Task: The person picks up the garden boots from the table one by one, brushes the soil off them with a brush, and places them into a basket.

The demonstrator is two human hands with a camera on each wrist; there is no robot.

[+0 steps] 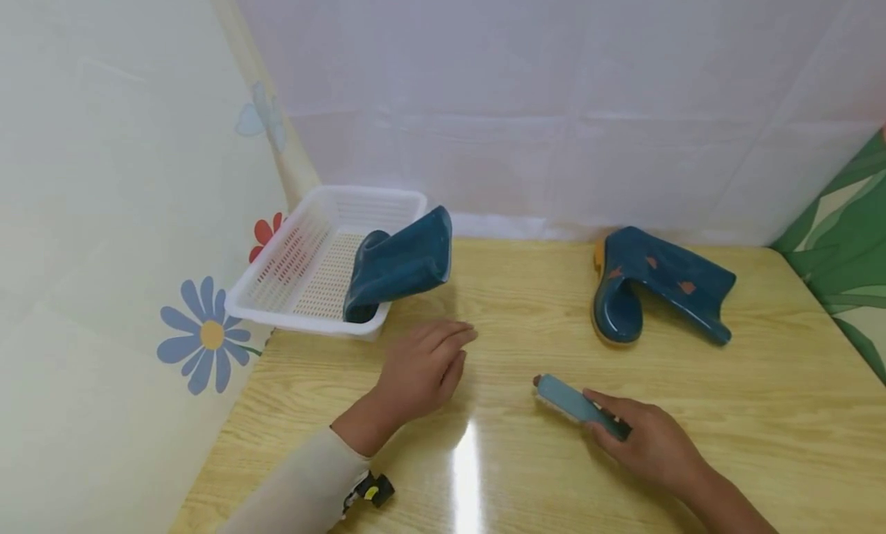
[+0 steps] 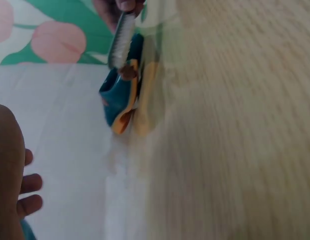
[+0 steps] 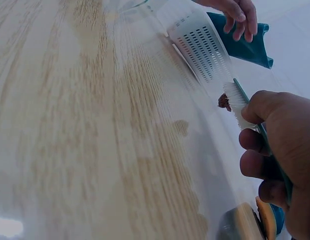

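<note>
Head view: the right hand (image 1: 644, 445) has its grip curled firmly round a blue brush (image 1: 569, 398), which points to 10 o'clock from that hand and carries a brown clump (image 1: 537, 380) at its far end. At the hand's 12 o'clock, one boot (image 1: 661, 276) lies on its side on the table (image 1: 526, 318), apart from the brush. The left hand (image 1: 422, 371) has a loose grip with nothing in it; at its 11 o'clock a second boot (image 1: 398, 268) leans in the white basket (image 1: 298, 323), its upper part jutting past the rim. A bump from the left hand could tip that boot out.

Left wrist view: the brush sits near 11 o'clock, bristles showing, the clump at its tip. If the clump is loose, a jolt could drop it onto the table.

Right wrist view: fingers and thumb wrap the brush at 3 o'clock, the thumb close to the bristles, so a hard stroke could scrape it. The basket lies towards 1 o'clock.

No brand, label or writing is readable in any view.
</note>
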